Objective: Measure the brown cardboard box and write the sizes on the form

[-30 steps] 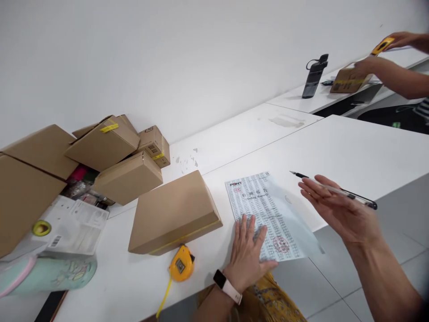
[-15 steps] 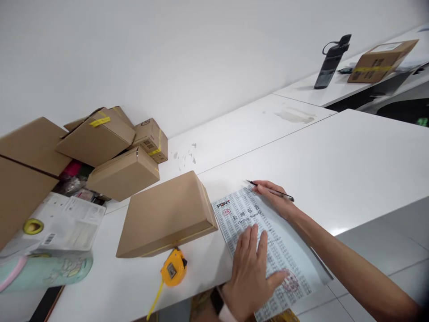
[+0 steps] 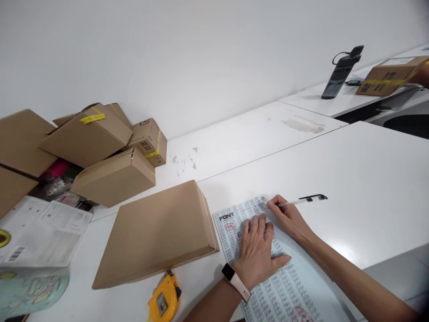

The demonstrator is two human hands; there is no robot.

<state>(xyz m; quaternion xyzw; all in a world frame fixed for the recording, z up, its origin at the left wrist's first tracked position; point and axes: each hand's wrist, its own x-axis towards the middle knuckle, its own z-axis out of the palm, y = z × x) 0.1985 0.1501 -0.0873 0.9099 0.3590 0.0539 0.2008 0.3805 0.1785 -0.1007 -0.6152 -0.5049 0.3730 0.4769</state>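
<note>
A printed report sheet (image 3: pixel 281 290) with PONY at its top lies on the white table, its lower end cut off by the frame. My left hand (image 3: pixel 256 248), with a watch (image 3: pixel 236 281) on the wrist, rests flat on it, fingers stretched out and covering part of the title. My right hand (image 3: pixel 290 219) grips a pen (image 3: pixel 301 200) at the sheet's upper right edge. The pen leans over with its tip toward the paper; whether it touches I cannot tell. Left of the sheet sits a closed cardboard box (image 3: pixel 157 232), and an orange tape measure (image 3: pixel 165 298) lies in front of it.
Cardboard boxes (image 3: pixel 114 176) are piled at the left by the wall, near a white package (image 3: pixel 43 232) and a mint-green bottle (image 3: pixel 33 290). At the far right stand a dark water bottle (image 3: pixel 342 74) and a taped box (image 3: pixel 385 80), with another person's hand (image 3: pixel 421 75) at it.
My right hand has come left from beyond the sheet to its upper edge, turning the pen tip toward the paper. My left hand has shifted up the sheet. The co-worker's hands left and one returned.
</note>
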